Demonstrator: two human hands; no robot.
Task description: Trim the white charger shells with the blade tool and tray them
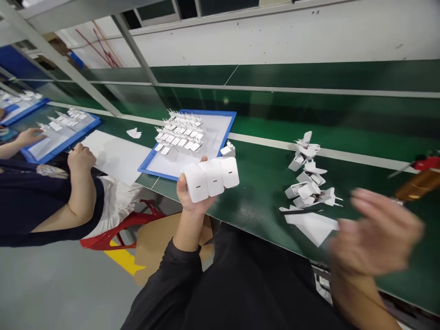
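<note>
Three white rounded plastic pieces (215, 178), each with a small dark slot, lie side by side in my left hand (194, 199), its fingers wrapped around them. Just behind them, a similar white part (228, 149) stands by the corner of a blue-rimmed tray (228, 126). My right hand (381, 233) is raised over the right part of the green table, blurred by motion; whether it holds anything is not clear. To its left are several white assemblies (307, 190) in a loose pile and a white sheet (311, 227) with a thin dark strip (302, 211) on it.
Rows of white parts (182, 133) fill part of the tray. An orange-brown tool (417, 183) with a red part is at the far right. On the left, a person (51, 197) sits on a red chair (127, 227) by another tray (65, 137).
</note>
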